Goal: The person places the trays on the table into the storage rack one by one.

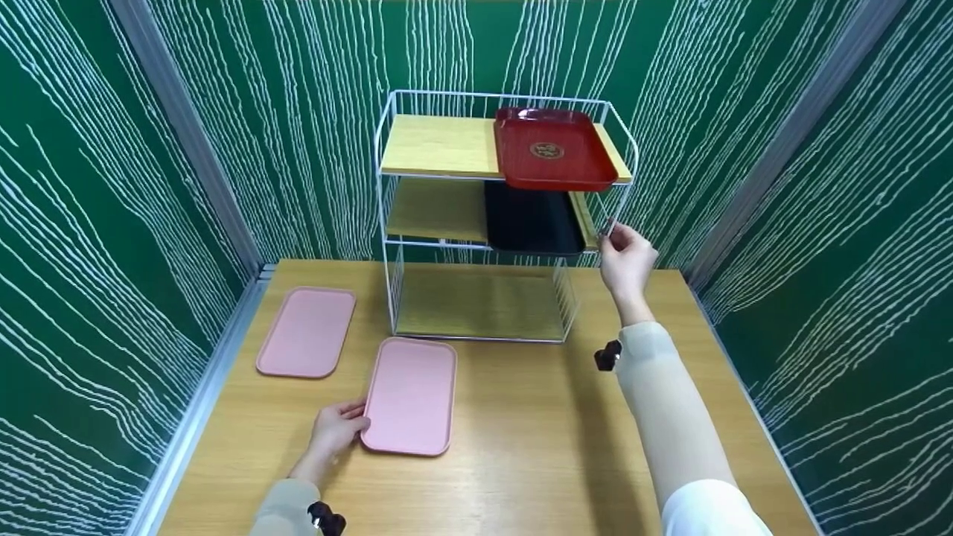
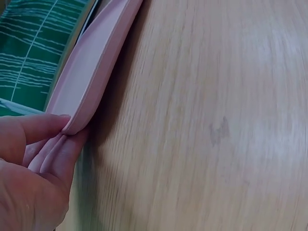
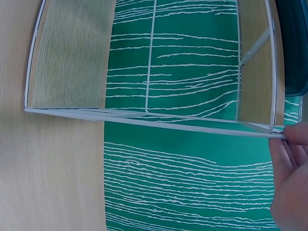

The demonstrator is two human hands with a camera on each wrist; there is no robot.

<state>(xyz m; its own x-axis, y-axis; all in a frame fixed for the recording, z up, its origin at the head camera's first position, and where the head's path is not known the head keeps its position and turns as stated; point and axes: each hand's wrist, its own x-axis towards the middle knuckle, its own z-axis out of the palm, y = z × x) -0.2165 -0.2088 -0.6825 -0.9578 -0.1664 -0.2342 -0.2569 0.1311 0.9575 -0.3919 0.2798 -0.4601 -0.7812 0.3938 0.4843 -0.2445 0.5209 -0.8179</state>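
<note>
Between left fingers (image 2: 57,144), the pink tray's (image 1: 411,394) edge sits pinched.

Head view looks down on table (image 1: 521,417); wrist views sit close

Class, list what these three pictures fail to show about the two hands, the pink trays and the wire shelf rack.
- Left hand: in the head view its fingertips vanish under the near pink rectangular tray; the left wrist view is blurred and cuts off most of that tray.
- Right hand: whether it grips the white wire shelf rack is too small to tell in the head view; the right wrist view's edge cuts off the hand.
- Black tray: partly hidden by the red tray.
</note>
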